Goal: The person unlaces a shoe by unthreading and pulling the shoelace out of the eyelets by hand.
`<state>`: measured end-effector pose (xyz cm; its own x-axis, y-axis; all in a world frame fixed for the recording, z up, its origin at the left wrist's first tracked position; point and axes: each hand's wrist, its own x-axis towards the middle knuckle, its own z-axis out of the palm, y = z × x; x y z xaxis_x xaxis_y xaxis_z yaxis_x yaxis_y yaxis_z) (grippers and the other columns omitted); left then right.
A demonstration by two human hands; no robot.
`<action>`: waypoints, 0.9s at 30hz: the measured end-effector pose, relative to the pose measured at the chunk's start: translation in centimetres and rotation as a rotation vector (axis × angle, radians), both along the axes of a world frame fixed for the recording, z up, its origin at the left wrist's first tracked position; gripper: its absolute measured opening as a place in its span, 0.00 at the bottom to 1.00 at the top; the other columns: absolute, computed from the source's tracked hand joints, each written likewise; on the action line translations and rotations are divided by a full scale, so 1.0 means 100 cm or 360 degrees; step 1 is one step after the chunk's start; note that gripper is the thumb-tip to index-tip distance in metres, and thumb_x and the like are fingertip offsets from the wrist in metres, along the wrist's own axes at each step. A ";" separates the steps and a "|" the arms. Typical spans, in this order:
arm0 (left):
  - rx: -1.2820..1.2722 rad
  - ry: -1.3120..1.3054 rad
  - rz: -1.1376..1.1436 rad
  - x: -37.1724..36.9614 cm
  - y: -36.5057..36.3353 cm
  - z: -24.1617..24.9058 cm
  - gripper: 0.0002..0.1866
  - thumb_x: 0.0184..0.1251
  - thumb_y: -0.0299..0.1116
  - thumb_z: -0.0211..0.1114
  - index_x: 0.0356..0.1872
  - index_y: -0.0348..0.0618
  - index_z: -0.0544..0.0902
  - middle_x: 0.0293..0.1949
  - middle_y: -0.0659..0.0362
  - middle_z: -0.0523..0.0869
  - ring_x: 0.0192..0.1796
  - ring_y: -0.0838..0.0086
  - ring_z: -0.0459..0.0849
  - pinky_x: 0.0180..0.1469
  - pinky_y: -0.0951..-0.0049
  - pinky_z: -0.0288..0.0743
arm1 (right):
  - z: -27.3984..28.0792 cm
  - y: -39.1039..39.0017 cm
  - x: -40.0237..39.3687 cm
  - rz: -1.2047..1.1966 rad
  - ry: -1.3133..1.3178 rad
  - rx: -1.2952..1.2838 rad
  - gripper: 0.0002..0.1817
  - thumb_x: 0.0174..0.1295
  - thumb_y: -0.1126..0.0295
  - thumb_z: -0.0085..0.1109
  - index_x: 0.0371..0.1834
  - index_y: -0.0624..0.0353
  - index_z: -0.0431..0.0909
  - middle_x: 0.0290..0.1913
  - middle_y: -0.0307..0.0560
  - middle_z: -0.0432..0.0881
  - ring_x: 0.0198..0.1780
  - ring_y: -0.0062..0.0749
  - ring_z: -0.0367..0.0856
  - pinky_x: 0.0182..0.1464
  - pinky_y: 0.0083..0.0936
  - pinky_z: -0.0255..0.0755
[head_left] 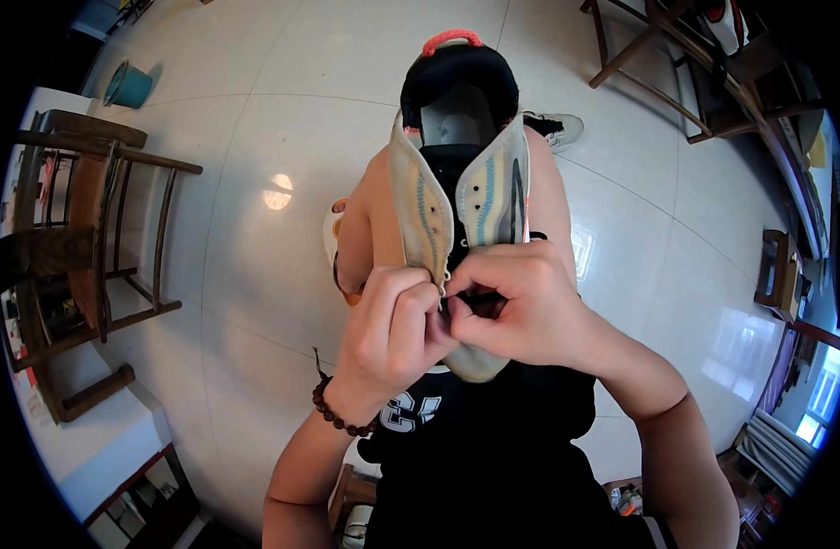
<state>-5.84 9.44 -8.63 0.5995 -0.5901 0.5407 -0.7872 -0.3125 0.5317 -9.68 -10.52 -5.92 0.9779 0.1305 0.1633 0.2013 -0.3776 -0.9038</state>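
A beige sneaker (415, 197) with blue stitching, a black lining and a coral heel loop rests on my lap, toe toward me. Its upper eyelets hold no lace, and its two sides spread apart around the black tongue. My left hand (390, 322) is closed, fingertips pinching the shoe's edge at the lower eyelets. Right beside it, my right hand (528, 304) is closed too, thumb and index finger pinching what looks like a dark shoelace. The fingers hide most of that strand. A beaded bracelet (339, 416) circles my left wrist.
Another shoe (557, 130) shows on the tiled floor (282, 247) beyond my knee. A wooden chair (90, 238) stands at left, a teal bucket (129, 85) behind it. Wooden furniture (653, 87) fills the upper right. A small wooden stool (779, 274) is at far right.
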 end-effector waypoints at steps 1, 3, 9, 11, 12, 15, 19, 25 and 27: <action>-0.0001 0.0001 0.0002 0.001 0.002 -0.001 0.19 0.51 0.15 0.75 0.44 0.35 0.79 0.44 0.51 0.82 0.41 0.57 0.84 0.40 0.64 0.82 | 0.000 -0.001 0.001 0.0013 -0.0024 0.0019 0.05 0.57 0.78 0.75 0.35 0.64 0.88 0.28 0.44 0.88 0.26 0.29 0.87 0.29 0.22 0.77; -0.0059 0.0116 -0.0075 0.002 0.008 -0.003 0.20 0.50 0.14 0.74 0.44 0.34 0.78 0.45 0.50 0.82 0.41 0.58 0.85 0.41 0.64 0.82 | 0.001 -0.004 0.001 0.0034 -0.0048 0.0037 0.05 0.58 0.78 0.74 0.35 0.64 0.88 0.29 0.44 0.88 0.26 0.27 0.87 0.29 0.22 0.77; -0.0233 0.0227 -0.0100 0.002 0.015 -0.003 0.19 0.57 0.14 0.76 0.48 0.33 0.81 0.46 0.49 0.85 0.43 0.58 0.87 0.43 0.64 0.83 | 0.006 -0.009 -0.001 0.0060 0.0148 0.0162 0.05 0.60 0.77 0.74 0.38 0.64 0.89 0.29 0.44 0.89 0.28 0.27 0.90 0.31 0.23 0.82; -0.0239 0.0247 -0.0082 0.001 0.013 0.005 0.19 0.58 0.15 0.78 0.49 0.33 0.82 0.46 0.50 0.85 0.43 0.58 0.87 0.43 0.63 0.84 | 0.005 -0.009 -0.001 0.0065 0.0154 0.0226 0.05 0.60 0.77 0.74 0.38 0.64 0.89 0.30 0.44 0.90 0.28 0.27 0.90 0.32 0.22 0.82; -0.0242 0.0269 -0.0061 -0.001 0.012 0.008 0.19 0.59 0.16 0.80 0.50 0.33 0.83 0.45 0.50 0.86 0.43 0.58 0.88 0.43 0.63 0.84 | 0.005 -0.010 -0.002 0.0062 0.0155 0.0225 0.05 0.60 0.77 0.74 0.38 0.64 0.89 0.30 0.44 0.90 0.28 0.27 0.90 0.32 0.22 0.82; -0.0170 0.0240 -0.0022 -0.004 0.012 0.009 0.17 0.59 0.18 0.82 0.48 0.34 0.86 0.44 0.50 0.89 0.44 0.58 0.90 0.48 0.63 0.86 | 0.003 -0.012 -0.002 0.0090 0.0183 0.0246 0.05 0.60 0.77 0.75 0.38 0.65 0.89 0.30 0.45 0.90 0.29 0.28 0.91 0.33 0.22 0.82; -0.0187 0.0166 0.0000 -0.005 0.010 0.013 0.16 0.57 0.15 0.82 0.45 0.33 0.88 0.42 0.50 0.90 0.43 0.57 0.91 0.46 0.62 0.87 | 0.002 -0.013 -0.002 0.0108 0.0168 0.0293 0.06 0.60 0.77 0.76 0.38 0.65 0.89 0.31 0.46 0.91 0.31 0.30 0.91 0.36 0.24 0.82; -0.0164 -0.0003 0.0042 -0.004 0.008 0.016 0.14 0.54 0.15 0.81 0.41 0.32 0.89 0.39 0.54 0.89 0.39 0.59 0.91 0.39 0.65 0.86 | 0.002 -0.012 -0.002 0.0107 0.0139 0.0266 0.06 0.59 0.76 0.76 0.37 0.64 0.89 0.31 0.47 0.91 0.31 0.33 0.91 0.36 0.25 0.82; -0.0085 -0.0033 0.0050 -0.003 0.006 0.020 0.14 0.51 0.14 0.80 0.40 0.34 0.88 0.39 0.54 0.88 0.39 0.59 0.91 0.38 0.65 0.86 | 0.004 -0.011 -0.002 0.0104 0.0119 0.0249 0.06 0.58 0.76 0.76 0.37 0.64 0.89 0.31 0.47 0.91 0.30 0.33 0.91 0.36 0.25 0.82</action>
<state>-6.17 10.09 -6.66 0.6055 -0.5412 0.5835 -0.7885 -0.3087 0.5320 -9.92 -11.65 -5.53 0.9784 0.1729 0.1136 0.1507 -0.2193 -0.9639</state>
